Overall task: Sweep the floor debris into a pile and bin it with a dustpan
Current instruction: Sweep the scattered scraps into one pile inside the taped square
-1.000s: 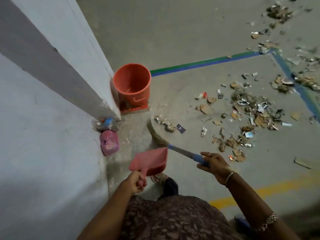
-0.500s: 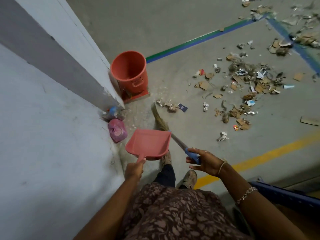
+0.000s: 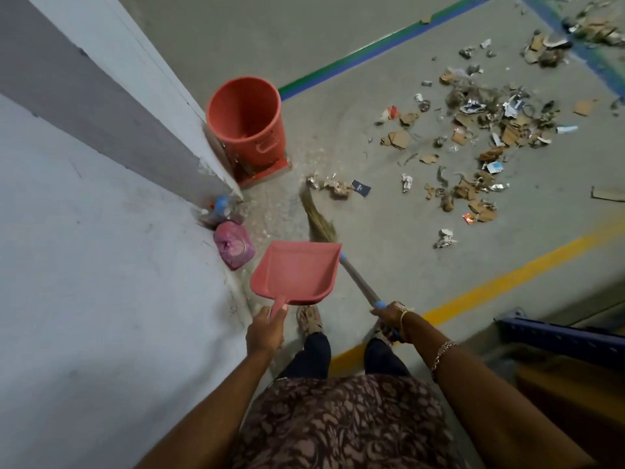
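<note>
Dustpan (image 3: pixel 296 272) turned face up now, left hand (image 3: pixel 265 331) curled round its handle, right hand (image 3: pixel 389 316) gripping broom (image 3: pixel 358 282), scraps (image 3: pixel 333 186) by its tip

empty pink dustpan (image 3: pixel 297 270), scattered debris (image 3: pixel 480 140)

Left hand (image 3: pixel 265 330) grips red dustpan (image 3: pixel 297 270) by its handle, pan held above floor. Right hand (image 3: pixel 389 316) holds broom (image 3: pixel 319 225), bristles near small scrap clump. Orange bin (image 3: pixel 247 120) against wall corner. Debris (image 3: pixel 490 130) scattered beyond.
</note>
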The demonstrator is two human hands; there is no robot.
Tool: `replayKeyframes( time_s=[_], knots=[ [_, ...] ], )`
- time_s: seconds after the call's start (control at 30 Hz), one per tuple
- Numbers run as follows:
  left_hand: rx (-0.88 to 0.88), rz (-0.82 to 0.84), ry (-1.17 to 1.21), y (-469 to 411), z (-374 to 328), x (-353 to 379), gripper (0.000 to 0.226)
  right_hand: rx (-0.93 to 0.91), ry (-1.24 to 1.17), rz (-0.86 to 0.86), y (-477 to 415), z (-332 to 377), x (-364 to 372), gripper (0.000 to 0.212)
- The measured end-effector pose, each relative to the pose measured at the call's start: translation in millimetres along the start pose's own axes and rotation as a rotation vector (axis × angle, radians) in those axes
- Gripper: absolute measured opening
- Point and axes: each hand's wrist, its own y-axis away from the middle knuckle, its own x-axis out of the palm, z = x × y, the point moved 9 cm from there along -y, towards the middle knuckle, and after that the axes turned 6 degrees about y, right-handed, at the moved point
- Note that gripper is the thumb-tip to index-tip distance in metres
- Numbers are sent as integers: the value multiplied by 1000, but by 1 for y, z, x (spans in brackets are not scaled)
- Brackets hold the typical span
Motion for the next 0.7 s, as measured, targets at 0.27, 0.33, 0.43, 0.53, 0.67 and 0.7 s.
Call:
replayKeyframes(
  time_s=[0.27,0.33,0.43,0.53,0.67,0.7],
  knots=[
    [25,62,-375,-42,14,-41,79,-90,-52,-5,20,-45,27,52],
    [84,25,-550,-39,2,-53,66,-110,-26,-36,31,-54,18,54],
    [188,-17,-676,-41,-13,-66,48,-151,80,-132,45,-50,6,39],
    [249,-27,-644,-42,-24,-72,39,-168,178,-195,49,-46,5,31],
    [332,-70,-582,-42,-43,-77,41,-165,224,-231,50,-52,3,29],
    [347,-84,-564,-44,-46,-79,45,-176,237,-233,50,-51,3,31]
  ],
)
